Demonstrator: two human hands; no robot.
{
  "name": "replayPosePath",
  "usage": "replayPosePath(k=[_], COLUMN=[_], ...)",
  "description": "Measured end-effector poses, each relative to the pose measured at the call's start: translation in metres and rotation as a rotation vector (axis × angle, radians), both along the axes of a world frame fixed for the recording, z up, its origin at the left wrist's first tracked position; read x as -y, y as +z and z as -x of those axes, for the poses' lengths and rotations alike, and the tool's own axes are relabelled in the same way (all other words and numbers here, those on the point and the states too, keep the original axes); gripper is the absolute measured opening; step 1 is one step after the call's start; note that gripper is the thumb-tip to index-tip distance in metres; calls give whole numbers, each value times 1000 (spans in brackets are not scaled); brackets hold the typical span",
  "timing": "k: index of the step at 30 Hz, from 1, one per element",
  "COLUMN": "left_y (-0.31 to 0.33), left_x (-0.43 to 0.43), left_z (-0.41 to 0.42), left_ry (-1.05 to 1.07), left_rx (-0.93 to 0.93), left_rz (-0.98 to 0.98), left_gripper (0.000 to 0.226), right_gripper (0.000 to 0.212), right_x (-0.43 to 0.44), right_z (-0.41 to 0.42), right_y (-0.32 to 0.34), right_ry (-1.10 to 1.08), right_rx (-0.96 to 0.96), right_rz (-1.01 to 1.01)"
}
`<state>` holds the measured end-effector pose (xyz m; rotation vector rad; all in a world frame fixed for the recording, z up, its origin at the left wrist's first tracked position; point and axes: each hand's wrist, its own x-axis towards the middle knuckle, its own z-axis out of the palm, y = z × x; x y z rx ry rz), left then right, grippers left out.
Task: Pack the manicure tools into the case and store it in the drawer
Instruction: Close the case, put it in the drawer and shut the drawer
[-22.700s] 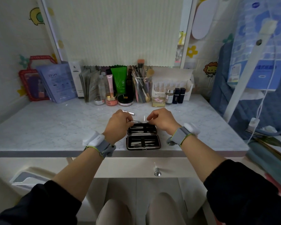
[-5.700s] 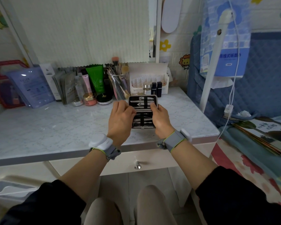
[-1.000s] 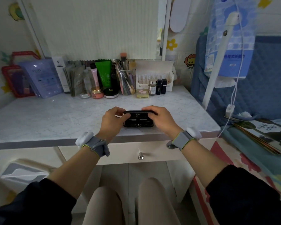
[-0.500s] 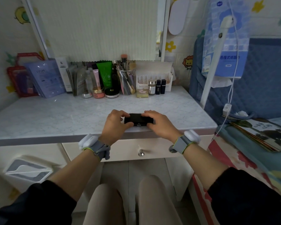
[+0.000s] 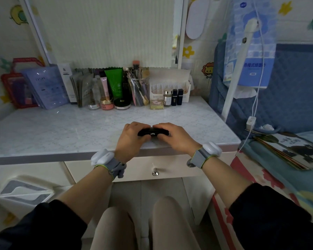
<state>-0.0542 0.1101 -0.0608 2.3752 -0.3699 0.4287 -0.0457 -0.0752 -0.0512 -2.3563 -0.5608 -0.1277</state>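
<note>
The black manicure case [image 5: 153, 132] lies closed near the front edge of the marble desk top [image 5: 61, 130], its small metal clasp facing me. My left hand [image 5: 130, 139] grips its left end and my right hand [image 5: 173, 137] grips its right end, fingers pressing on the lid. The tools are hidden inside. Below the desk edge, the cream drawer [image 5: 134, 168] with a round metal knob [image 5: 155, 173] is closed.
Cosmetics line the back of the desk: a green tube [image 5: 115, 83], a brush cup [image 5: 138, 92], jars, a white box [image 5: 170, 87], a red pouch [image 5: 16, 87]. A bed with a book [image 5: 293, 150] is at the right. My knees are under the drawer.
One second ago the case lid was part open between my hands; it has come down flat and the case is closed. Both hands have stayed on its ends.
</note>
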Motion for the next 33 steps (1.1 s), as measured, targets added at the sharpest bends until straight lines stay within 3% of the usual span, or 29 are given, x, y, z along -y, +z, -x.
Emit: replayPosePath(k=[14, 33], left_y=[4, 5], left_x=[5, 2], left_z=[-4, -1], left_ry=[-42, -32], left_rx=[106, 49], left_rz=[102, 101], left_gripper=[29, 31], right_gripper=[32, 31], right_x=[-4, 1], right_z=[-10, -10], right_y=[-4, -3], right_ry=[-7, 12], right_rx=[70, 43], right_rz=[-96, -60])
